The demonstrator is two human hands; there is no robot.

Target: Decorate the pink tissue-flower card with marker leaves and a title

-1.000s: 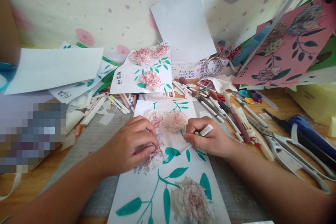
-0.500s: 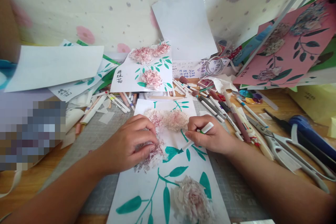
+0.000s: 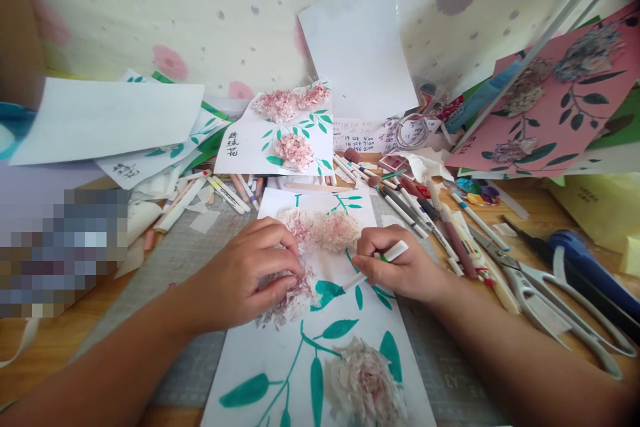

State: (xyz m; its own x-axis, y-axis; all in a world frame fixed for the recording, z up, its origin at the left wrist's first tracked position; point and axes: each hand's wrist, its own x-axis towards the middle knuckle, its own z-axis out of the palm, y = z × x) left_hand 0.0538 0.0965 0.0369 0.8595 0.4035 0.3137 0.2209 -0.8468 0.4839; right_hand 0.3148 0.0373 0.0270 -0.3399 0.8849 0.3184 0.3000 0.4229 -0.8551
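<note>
In my right hand (image 3: 400,263) is a white marker (image 3: 396,251) with a green band, gripped between thumb and fingers. Its tip meets the right end of a green leaf (image 3: 327,295) on a long white sheet (image 3: 280,360). My left hand (image 3: 257,273) is curled over a crumpled pink-and-white paper flower (image 3: 293,307), thumb and fingers at its edge; the fingertips are partly lost in the petals. Above that lies another paper flower (image 3: 336,230), and a larger one (image 3: 367,380) sits near the sheet's lower end. Painted green stems and leaves run between them.
A grey cutting mat (image 3: 165,353) lies under the sheet. Scissors (image 3: 535,287) and many scattered markers (image 3: 405,210) lie at the right and behind. A finished-looking flower picture (image 3: 275,130) leans at the back; a pink one (image 3: 560,93) stands right. Blank paper (image 3: 107,120) is at left.
The view has shifted slightly. The marker tip stays at the leaf's right end, with its barrel tilted a little lower. My left hand keeps its place on the flower.
</note>
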